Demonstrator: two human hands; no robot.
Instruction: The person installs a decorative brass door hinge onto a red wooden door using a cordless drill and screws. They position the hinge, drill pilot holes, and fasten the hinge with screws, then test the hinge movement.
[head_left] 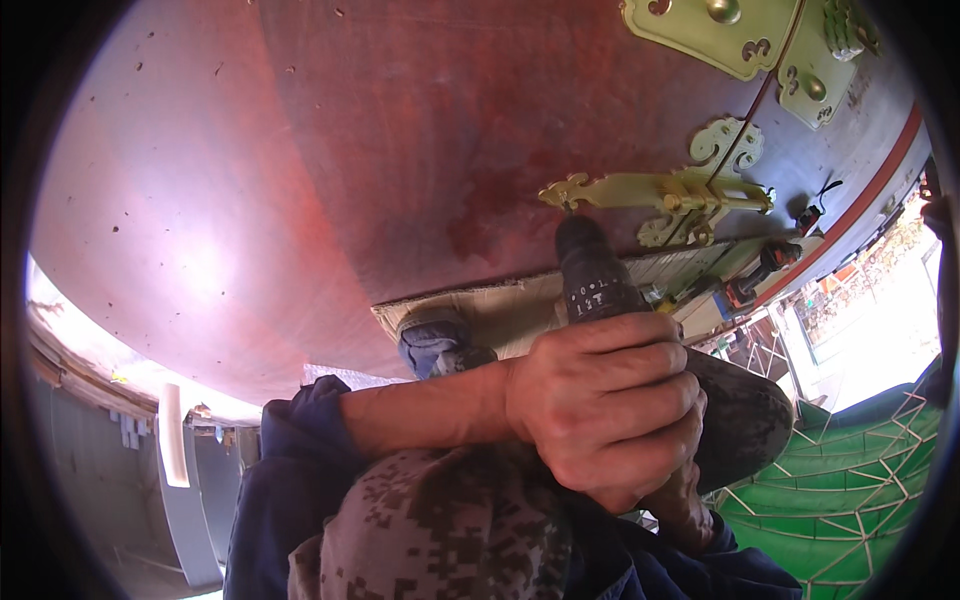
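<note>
A black power drill point(592, 275) points at the left end of a brass-coloured sliding bolt latch point(640, 190), its nose at or very near a fixing point there. The latch lies across the seam of a large reddish-brown wooden panel point(430, 130). My left hand point(610, 410) wraps around the drill's body from the left, fingers closed, and covers most of it. Behind and below it comes my right wrist point(685, 500); the fingers of that hand are hidden, along with the drill's handle.
Ornate brass plates point(700, 35) sit on the panel at the upper right. A red-and-black power tool point(765, 268) and a small black item point(808, 218) lie toward the right. Cardboard point(490, 305) lies near my shoe point(430, 335). Green sheeting with a metal lattice point(840, 500) is at lower right.
</note>
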